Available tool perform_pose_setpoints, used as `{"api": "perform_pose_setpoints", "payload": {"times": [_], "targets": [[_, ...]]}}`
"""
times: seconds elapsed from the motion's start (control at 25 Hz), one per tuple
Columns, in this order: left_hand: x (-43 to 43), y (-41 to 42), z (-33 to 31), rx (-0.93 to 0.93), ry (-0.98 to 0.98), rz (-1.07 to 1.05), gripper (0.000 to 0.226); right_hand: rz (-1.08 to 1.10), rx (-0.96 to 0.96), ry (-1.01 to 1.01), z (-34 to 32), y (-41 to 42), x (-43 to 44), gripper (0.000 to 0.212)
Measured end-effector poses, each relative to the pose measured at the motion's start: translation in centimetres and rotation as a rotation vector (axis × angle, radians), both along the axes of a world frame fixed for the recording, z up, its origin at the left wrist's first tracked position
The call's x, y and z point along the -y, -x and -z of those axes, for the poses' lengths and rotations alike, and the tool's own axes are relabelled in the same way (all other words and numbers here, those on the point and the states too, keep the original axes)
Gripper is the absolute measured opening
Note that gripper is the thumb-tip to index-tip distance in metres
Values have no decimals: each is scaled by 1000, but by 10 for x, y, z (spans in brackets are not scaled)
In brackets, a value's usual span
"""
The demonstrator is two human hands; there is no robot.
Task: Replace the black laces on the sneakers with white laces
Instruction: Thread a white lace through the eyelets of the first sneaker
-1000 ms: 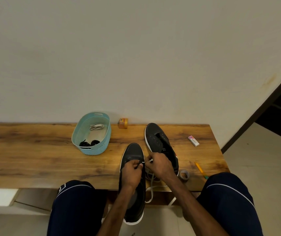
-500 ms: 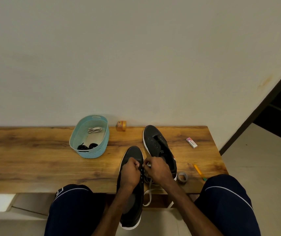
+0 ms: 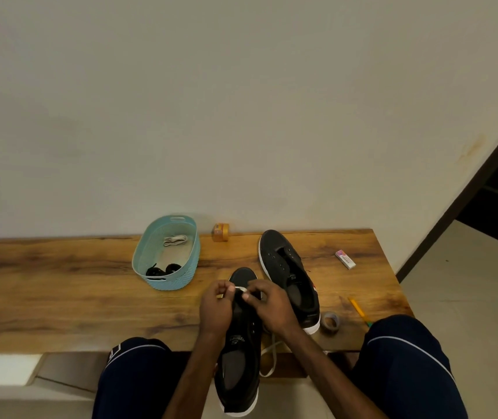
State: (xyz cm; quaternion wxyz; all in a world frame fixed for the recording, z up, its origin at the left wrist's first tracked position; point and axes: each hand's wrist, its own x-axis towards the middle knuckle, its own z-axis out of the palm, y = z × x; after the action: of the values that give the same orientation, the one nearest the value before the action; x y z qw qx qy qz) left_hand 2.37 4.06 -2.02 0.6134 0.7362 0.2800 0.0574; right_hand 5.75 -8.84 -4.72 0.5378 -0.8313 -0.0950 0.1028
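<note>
– what were the fingers doing?
– left hand (image 3: 216, 309) and right hand (image 3: 271, 309) each pinched the white lace (image 3: 239, 288), held between them over the near sneaker (image 3: 241, 361), at its toe end.
– and the shoe?
– it overhung the table (image 3: 60, 297) edge, the other sneaker (image 3: 290, 276) just beside it. black laces (image 3: 163, 270) lay in the blue basket (image 3: 169, 284).

Two hands: left hand (image 3: 216, 309), right hand (image 3: 271, 306). Two black sneakers: near sneaker (image 3: 238, 358) under the fingers, far sneaker (image 3: 290, 273) just right of them. Two white laces: loose white lace (image 3: 240, 288) pinched at the fingertips, bundled white lace (image 3: 175, 239) well left. Two black lace coils (image 3: 172, 267) near that bundle. One each: teal basket (image 3: 169, 282), orange box (image 3: 220, 232), eraser (image 3: 345, 259), pencil (image 3: 358, 309), tape roll (image 3: 330, 321), wooden table (image 3: 60, 297).
</note>
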Motion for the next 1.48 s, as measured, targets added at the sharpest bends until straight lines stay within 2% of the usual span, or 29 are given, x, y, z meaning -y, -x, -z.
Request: {"api": "perform_pose_setpoints", "payload": {"times": [0.12, 0.24, 0.36, 0.44, 0.52, 0.64, 0.76, 1.04, 1.48], "targets": [[-2, 3, 7, -14, -19, 7, 11, -11, -73, -127, -3, 3, -3, 11], [-5, 4, 11, -41, -118, 22, 3, 1, -81, -182, -6, 2, 1, 9], [-4, 10, 17, -129, -355, 166, 24, 21, -29, -63, -3, 3, 3, 10], [-4, 13, 19, -165, -435, 218, 34, -17, 26, 40, -1, 6, 1, 11], [-3, 14, 19, -181, -492, 222, 35, -87, 97, 161, 2, 6, -1, 13], [-5, 11, 15, -185, -571, 194, 22, -132, 163, 318, 6, 2, -6, 16], [-15, 9, 16, -187, -500, 121, 27, -94, 154, 356, 9, -1, -12, 16], [-24, 16, 23, -146, -233, 88, 37, -201, 130, 590, 18, -3, -31, 25], [-18, 15, 28, -130, -306, 77, 29, -206, 173, 679, 15, -6, -33, 28]]}}
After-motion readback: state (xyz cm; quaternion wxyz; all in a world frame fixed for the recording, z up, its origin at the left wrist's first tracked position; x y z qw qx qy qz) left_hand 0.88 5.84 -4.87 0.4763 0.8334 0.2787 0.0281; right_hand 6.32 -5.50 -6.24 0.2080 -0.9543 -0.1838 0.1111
